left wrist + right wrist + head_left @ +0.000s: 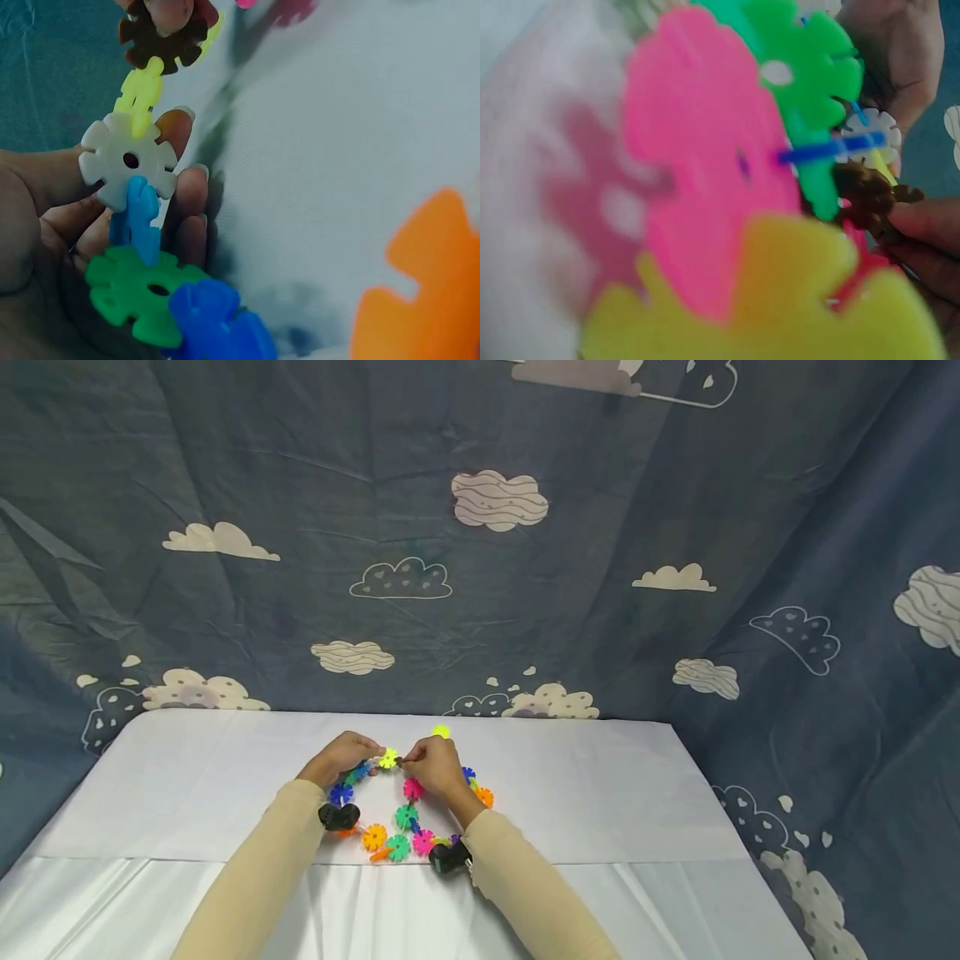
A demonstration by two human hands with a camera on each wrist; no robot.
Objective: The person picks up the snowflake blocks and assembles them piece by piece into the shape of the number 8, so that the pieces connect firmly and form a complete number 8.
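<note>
A white-covered table [600, 793] stands before a cloud-print backdrop [480, 527]. At lower centre of the head view lies a ring of coloured snowflake discs [405, 814]. The left hand [341, 756] pinches a white disc [124, 157]; the right hand [435, 767] pinches the brown disc [161, 41] beside it, seemingly steadying the ring's top joint.

A makeshift recording corner rather than a lived-in room: a table [187, 777] under white cloth, walled by a draped blue backdrop [300, 485] (cloud-printed, creased).
</note>
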